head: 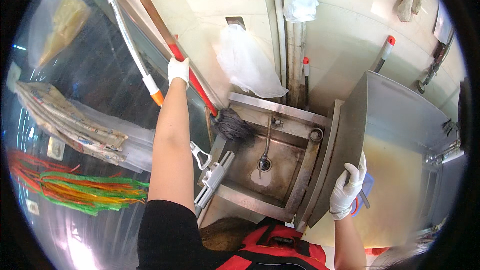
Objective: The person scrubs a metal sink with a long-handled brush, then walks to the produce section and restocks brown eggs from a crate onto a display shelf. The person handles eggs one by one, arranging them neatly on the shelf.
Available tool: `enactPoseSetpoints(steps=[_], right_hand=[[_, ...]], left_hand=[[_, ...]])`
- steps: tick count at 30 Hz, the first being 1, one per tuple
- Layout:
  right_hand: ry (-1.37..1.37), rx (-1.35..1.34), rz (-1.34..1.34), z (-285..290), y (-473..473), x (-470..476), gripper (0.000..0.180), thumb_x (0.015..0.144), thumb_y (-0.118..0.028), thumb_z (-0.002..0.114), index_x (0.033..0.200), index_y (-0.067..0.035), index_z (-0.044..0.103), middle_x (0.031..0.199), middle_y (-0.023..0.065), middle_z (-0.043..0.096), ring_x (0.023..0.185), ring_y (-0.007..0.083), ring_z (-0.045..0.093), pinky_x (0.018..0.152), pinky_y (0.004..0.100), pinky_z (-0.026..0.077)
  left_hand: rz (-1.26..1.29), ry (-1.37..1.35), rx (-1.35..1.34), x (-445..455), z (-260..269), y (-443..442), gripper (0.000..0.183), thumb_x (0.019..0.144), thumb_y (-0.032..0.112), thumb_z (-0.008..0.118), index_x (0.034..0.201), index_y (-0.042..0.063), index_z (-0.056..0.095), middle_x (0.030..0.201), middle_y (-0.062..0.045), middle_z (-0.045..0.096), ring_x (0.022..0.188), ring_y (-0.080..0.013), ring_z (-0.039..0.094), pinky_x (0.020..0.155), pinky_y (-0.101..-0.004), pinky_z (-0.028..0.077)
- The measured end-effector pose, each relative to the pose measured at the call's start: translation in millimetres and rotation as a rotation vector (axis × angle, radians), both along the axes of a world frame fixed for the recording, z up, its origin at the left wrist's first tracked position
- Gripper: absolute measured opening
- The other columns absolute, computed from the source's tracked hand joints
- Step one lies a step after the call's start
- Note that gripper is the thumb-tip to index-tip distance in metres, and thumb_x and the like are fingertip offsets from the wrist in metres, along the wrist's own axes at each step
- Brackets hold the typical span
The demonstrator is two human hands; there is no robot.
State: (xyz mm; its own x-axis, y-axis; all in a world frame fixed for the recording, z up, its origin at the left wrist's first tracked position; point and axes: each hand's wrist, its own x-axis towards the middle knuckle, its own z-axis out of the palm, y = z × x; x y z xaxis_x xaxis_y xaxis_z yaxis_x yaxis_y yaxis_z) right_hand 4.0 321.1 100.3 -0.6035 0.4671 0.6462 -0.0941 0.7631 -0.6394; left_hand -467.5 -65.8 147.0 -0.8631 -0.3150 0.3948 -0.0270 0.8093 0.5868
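My left hand (179, 70), in a white glove, grips the red section of a mop handle (198, 87). The pole continues upward as brown wood. Its dark grey mop head (233, 124) hangs at the back left corner of a stainless steel sink (258, 205). In the basin, a flexible hose (268, 135) runs from the tap (278, 123) down to the drain (264, 164). On the right, my gloved right hand (345, 189) holds the edge of an upright stainless steel panel (333, 157). Its far fingers are partly hidden.
A squeeze-mop head (213, 183) stands at the sink's left rim, near a white-and-orange pole (131, 39). Right of the panel lie a yellowish board (393, 180) and a blue plastic container (367, 185). A white plastic bag (247, 60) hangs on the wall. Colourful strips (90, 191) hang left.
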Motion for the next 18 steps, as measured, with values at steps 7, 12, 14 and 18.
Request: enactPoseSetpoints(steps=[7,12,14,18], right_hand=[[-0.058,0.027,-0.052,0.5,-2.3,1.2,0.03,0.087,0.016,0.049,0.104,-0.007,0.055,0.138,0.0268,0.05,0.128,0.0422,0.05,0.105,0.0441,0.042],[-0.073,0.008,-0.09,0.4,-2.2,2.8,0.033,0.084,0.019,0.047,0.103,-0.007,0.056,0.138,0.0259,0.05,0.127,0.0424,0.051,0.105,0.0451,0.041],[-0.087,0.018,-0.066,-0.4,-1.2,2.6,0.035,0.084,0.018,0.049,0.107,-0.008,0.054,0.139,0.026,0.048,0.128,0.0422,0.049,0.106,0.0466,0.04],[-0.178,0.085,-0.205,-1.7,-2.3,13.6,0.045,0.085,0.008,0.057,0.125,-0.008,0.047,0.148,0.0268,0.034,0.134,0.0409,0.038,0.109,0.0492,0.036]], left_hand=[[-0.036,-0.075,-0.338,66.8,-20.4,30.6,0.042,0.093,0.042,0.06,0.102,0.002,0.069,0.102,-0.023,0.068,0.099,-0.04,0.065,0.084,-0.0482,0.052],[-0.664,-0.37,0.462,223.5,-158.1,87.9,0.015,0.092,0.016,0.065,0.085,0.004,0.07,0.083,-0.004,0.067,0.079,-0.0155,0.063,0.071,-0.031,0.05],[-0.326,-0.832,0.882,269.6,-248.9,101.5,0.015,0.09,0.021,0.067,0.098,0.008,0.07,0.091,-0.002,0.068,0.079,-0.0163,0.062,0.07,-0.0311,0.049],[-0.016,-1.097,1.303,304.5,-402.7,102.7,0.041,0.093,0.037,0.063,0.122,0.007,0.059,0.124,-0.006,0.062,0.108,-0.0226,0.058,0.09,-0.0399,0.048]])
